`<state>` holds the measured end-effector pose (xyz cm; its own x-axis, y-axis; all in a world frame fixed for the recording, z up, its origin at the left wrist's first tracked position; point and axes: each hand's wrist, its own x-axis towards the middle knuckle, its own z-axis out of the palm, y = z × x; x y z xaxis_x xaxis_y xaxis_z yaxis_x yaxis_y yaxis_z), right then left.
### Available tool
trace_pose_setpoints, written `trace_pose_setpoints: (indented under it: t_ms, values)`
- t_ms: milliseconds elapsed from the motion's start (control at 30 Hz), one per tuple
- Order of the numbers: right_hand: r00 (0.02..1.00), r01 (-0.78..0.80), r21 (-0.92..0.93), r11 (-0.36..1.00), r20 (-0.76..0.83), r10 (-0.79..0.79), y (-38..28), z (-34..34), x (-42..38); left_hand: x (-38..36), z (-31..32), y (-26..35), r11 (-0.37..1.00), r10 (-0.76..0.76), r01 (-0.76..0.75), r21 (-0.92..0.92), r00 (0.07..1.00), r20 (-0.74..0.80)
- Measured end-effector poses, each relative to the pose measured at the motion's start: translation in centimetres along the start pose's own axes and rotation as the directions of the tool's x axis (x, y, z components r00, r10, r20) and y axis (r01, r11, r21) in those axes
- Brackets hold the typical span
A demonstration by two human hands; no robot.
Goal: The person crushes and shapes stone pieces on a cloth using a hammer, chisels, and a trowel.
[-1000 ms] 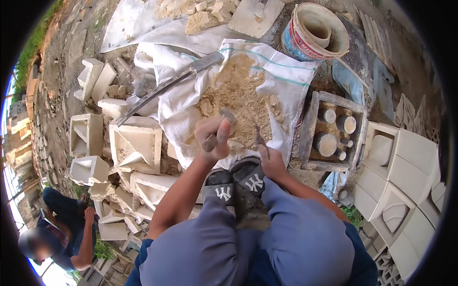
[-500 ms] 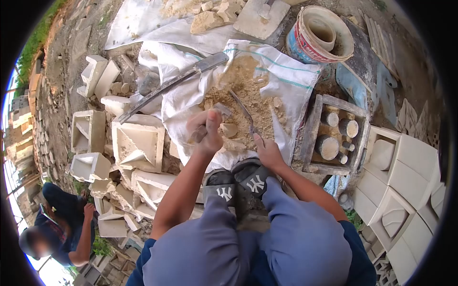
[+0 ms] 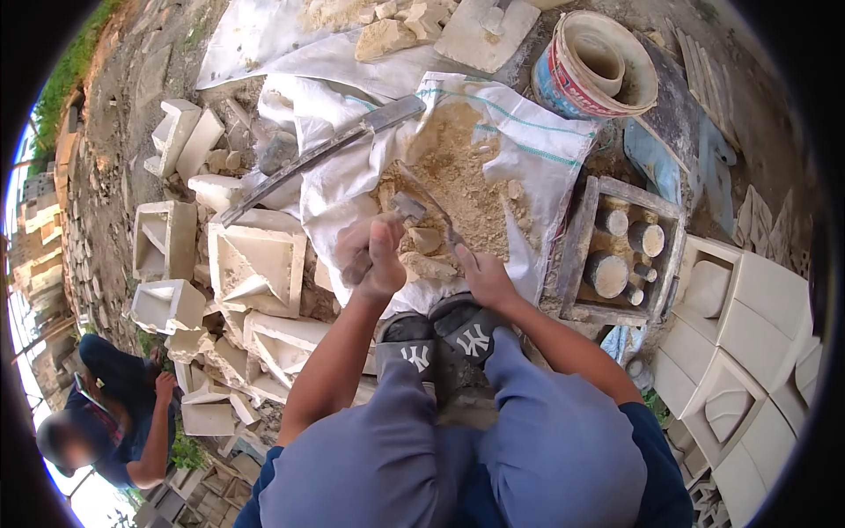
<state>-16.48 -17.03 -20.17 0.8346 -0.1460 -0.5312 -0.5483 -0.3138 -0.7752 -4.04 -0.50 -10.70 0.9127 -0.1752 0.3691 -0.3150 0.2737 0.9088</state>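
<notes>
My left hand (image 3: 377, 262), partly smeared by motion, is closed round a small hammer (image 3: 407, 208), its grey head above the fingers. Just right of it, my right hand (image 3: 484, 275) pinches the lower end of a thin metal tool (image 3: 429, 198), which slants up to the left over crumbly yellowish rubble (image 3: 466, 189). The rubble lies on a white woven sack (image 3: 339, 180). Pale stone chunks (image 3: 426, 267) sit between my hands, close to my sandals.
A long metal bar (image 3: 321, 158) lies across the sack's left side. Pale cast blocks (image 3: 255, 268) are piled at left, near a seated person (image 3: 114, 422). A bucket (image 3: 576, 84), a wooden box of cylinders (image 3: 576, 255) and pale tiles (image 3: 766, 299) stand at right.
My right hand has shifted left, and the thin tool's upper end has moved left with it. My left hand has moved slightly left and down with the hammer.
</notes>
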Motion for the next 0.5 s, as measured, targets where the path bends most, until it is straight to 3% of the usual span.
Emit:
trace_pose_setpoints:
  t_ms: [33, 67, 133, 200, 300, 333, 400, 467, 500]
  values:
    - [0.984, -0.165, -0.085, 0.983, 0.052, 0.17, -0.1, -0.1, 0.3, -0.5, -0.2, -0.5, 0.995, 0.081, -0.082, -0.059, 0.997, -0.013]
    - [0.985, -0.166, -0.074, 0.983, 0.045, 0.169, -0.4, -0.4, 0.0, -0.9, -0.6, -1.5, 0.995, 0.082, -0.082, -0.061, 0.997, 0.0]
    - [0.999, 0.032, -0.006, 0.999, 0.004, -0.032, -1.6, -0.7, -0.6, -1.7, -1.9, -3.1, 0.942, 0.131, -0.171, 0.288, 0.98, 0.15]
    - [0.997, 0.068, -0.022, 0.997, -0.023, -0.068, -1.4, 0.0, -0.2, -0.5, -0.8, -1.8, 0.919, 0.12, -0.183, 0.349, 0.973, 0.195]
    - [0.998, 0.06, -0.046, 0.997, -0.016, -0.061, -1.8, -1.1, -0.8, -0.6, 0.3, -1.6, 0.997, 0.082, -0.082, -0.004, 0.996, -0.018]
    - [0.998, 0.059, -0.041, 0.997, 0.015, -0.059, -3.1, -1.2, 0.1, -1.9, -1.2, -3.4, 0.98, 0.014, -0.018, 0.196, 1.0, 0.02]
    - [0.994, 0.112, 0.006, 0.994, -0.017, -0.112, -2.7, -0.5, 0.0, -1.1, -0.7, -2.0, 0.976, -0.011, 0.012, 0.219, 1.0, -0.01]
    - [0.998, -0.06, -0.18, 0.982, 0.013, 0.063, -1.7, 0.1, 1.3, 0.3, 0.0, 0.0, 0.995, 0.051, -0.05, 0.082, 0.999, -0.011]
    - [0.998, -0.067, -0.174, 0.982, 0.007, 0.069, -1.7, -0.5, 0.9, 0.1, -0.3, -0.7, 0.994, 0.107, -0.108, -0.029, 0.994, -0.02]
